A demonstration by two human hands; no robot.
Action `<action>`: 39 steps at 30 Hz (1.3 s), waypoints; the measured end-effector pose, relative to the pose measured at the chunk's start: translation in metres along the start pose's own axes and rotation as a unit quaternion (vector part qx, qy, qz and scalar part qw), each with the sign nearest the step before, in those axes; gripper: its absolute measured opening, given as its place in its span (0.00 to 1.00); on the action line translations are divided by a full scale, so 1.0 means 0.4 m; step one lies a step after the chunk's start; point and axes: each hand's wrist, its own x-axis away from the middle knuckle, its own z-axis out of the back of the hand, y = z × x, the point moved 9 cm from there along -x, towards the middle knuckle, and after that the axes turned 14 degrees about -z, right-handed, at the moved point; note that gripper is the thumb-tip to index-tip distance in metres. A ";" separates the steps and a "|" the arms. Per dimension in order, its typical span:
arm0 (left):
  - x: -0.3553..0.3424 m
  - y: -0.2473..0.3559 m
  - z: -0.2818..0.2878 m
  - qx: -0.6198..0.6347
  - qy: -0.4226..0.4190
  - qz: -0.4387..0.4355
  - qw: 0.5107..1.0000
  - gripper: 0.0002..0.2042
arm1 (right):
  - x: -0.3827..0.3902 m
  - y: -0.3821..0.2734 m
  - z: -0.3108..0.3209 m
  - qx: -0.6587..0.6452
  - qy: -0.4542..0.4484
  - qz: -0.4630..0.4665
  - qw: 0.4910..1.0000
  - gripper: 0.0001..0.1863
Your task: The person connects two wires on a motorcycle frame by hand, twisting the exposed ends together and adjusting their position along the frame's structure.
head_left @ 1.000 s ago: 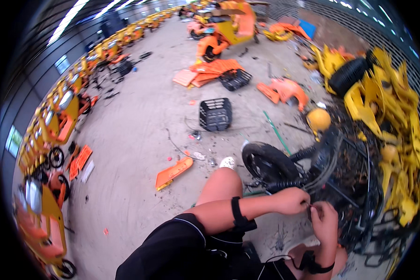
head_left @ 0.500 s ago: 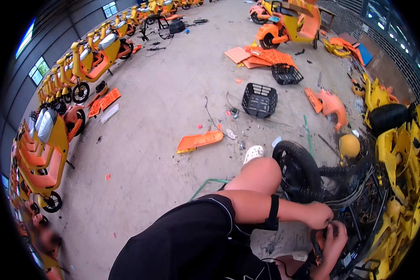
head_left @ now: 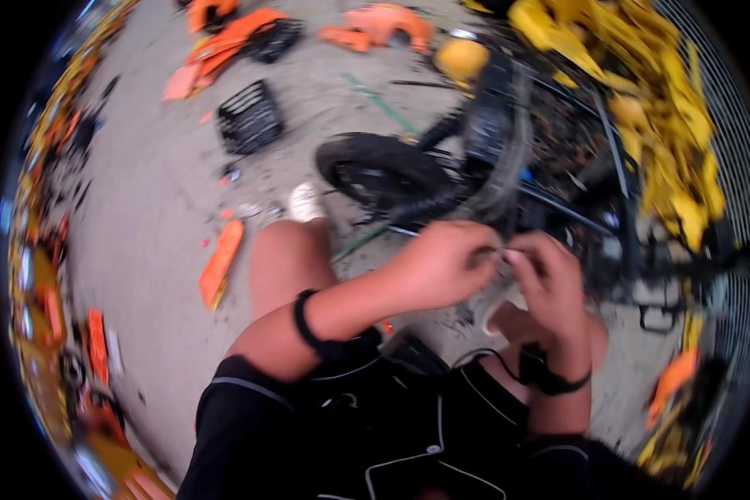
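My left hand point(head_left: 454, 265) and my right hand point(head_left: 550, 271) meet in front of my lap, both closed, with fingertips together. Whatever they pinch is too small and blurred to name. Just beyond them lies a stripped scooter frame point(head_left: 571, 208), dark and bare, with a black wheel point(head_left: 383, 171) on its left. A bundle of cables point(head_left: 508, 171) runs along the frame, close past my fingertips. Both wrists wear black straps.
Yellow body panels point(head_left: 675, 142) heap up at the right. A yellow round part point(head_left: 462, 60), a green strip point(head_left: 379, 102), a black basket point(head_left: 250, 117) and an orange panel point(head_left: 222, 262) lie on the floor. Scooters point(head_left: 37, 292) line the left side.
My view has swung right and down, so the frame and both hands now sit nearer the middle. The hands stay together, now raised in front of my lap.
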 end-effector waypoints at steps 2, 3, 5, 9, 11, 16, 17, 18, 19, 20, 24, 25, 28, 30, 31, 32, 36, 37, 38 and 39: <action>0.020 0.046 0.013 0.003 0.003 0.019 1.000 0.07 | 0.028 -0.011 -0.002 -0.020 -0.016 -0.002 1.000 0.05; 0.032 0.067 -0.002 0.008 0.001 0.024 1.000 0.07 | 0.058 -0.013 0.009 -0.033 -0.014 0.010 0.999 0.06; -0.026 0.019 0.022 0.048 0.001 0.031 0.998 0.08 | -0.005 -0.017 0.031 0.007 -0.001 -0.004 1.000 0.06; -0.027 0.022 0.023 0.056 -0.009 0.051 0.997 0.09 | 0.006 -0.022 0.039 0.012 0.025 0.034 0.999 0.06; -0.025 0.025 0.025 0.046 -0.020 0.049 0.998 0.10 | 0.009 -0.028 0.040 -0.001 0.024 0.031 0.999 0.06; -0.023 0.025 0.010 0.054 -0.027 0.043 0.997 0.12 | 0.009 -0.026 0.043 0.022 0.028 0.046 0.998 0.07; -0.022 0.022 0.004 0.057 -0.014 0.025 0.998 0.13 | 0.008 -0.023 0.045 0.021 0.029 0.040 0.999 0.07; -0.028 0.027 0.002 0.061 -0.001 0.005 0.998 0.13 | 0.006 -0.020 0.049 0.021 0.030 0.034 0.999 0.07; -0.024 0.015 -0.001 0.063 -0.011 0.051 0.997 0.13 | 0.002 -0.016 0.052 0.016 0.028 0.025 0.999 0.07; -0.021 0.014 0.001 0.065 -0.022 0.096 0.993 0.13 | -0.001 -0.013 0.054 0.011 0.025 0.016 0.999 0.07; -0.026 0.031 0.002 0.048 0.006 0.084 0.995 0.11 | 0.005 -0.009 0.060 -0.012 0.040 0.028 0.999 0.05; -0.029 0.038 0.002 0.022 0.005 0.041 0.999 0.12 | 0.002 -0.002 0.057 -0.021 0.035 0.017 0.999 0.05; -0.025 0.040 -0.001 -0.027 -0.005 -0.031 0.999 0.14 | -0.005 0.012 0.049 -0.035 0.024 -0.005 0.999 0.05; -0.021 0.029 0.002 -0.024 -0.017 -0.004 1.000 0.14 | -0.005 0.008 0.050 -0.029 0.022 -0.003 0.999 0.06; -0.021 0.026 0.001 -0.013 -0.024 0.009 1.000 0.14 | -0.005 0.006 0.051 -0.020 0.023 -0.004 1.000 0.06; -0.021 0.023 0.000 -0.002 -0.031 0.021 0.999 0.14 | -0.005 0.003 0.053 -0.011 0.024 -0.004 1.000 0.07; -0.010 0.009 -0.008 0.073 -0.012 0.060 0.995 0.12 | -0.009 0.013 0.058 -0.028 0.012 -0.037 0.999 0.07; 0.000 -0.005 -0.017 0.117 -0.019 0.109 0.987 0.12 | -0.011 0.016 0.058 -0.039 0.012 -0.038 0.998 0.07; 0.010 -0.015 -0.022 0.160 -0.026 0.157 0.974 0.11 | -0.014 0.019 0.058 -0.049 0.012 -0.038 0.998 0.07; 0.022 -0.026 -0.031 0.202 -0.033 0.204 0.957 0.10 | -0.017 0.023 0.059 -0.059 0.012 -0.038 0.997 0.07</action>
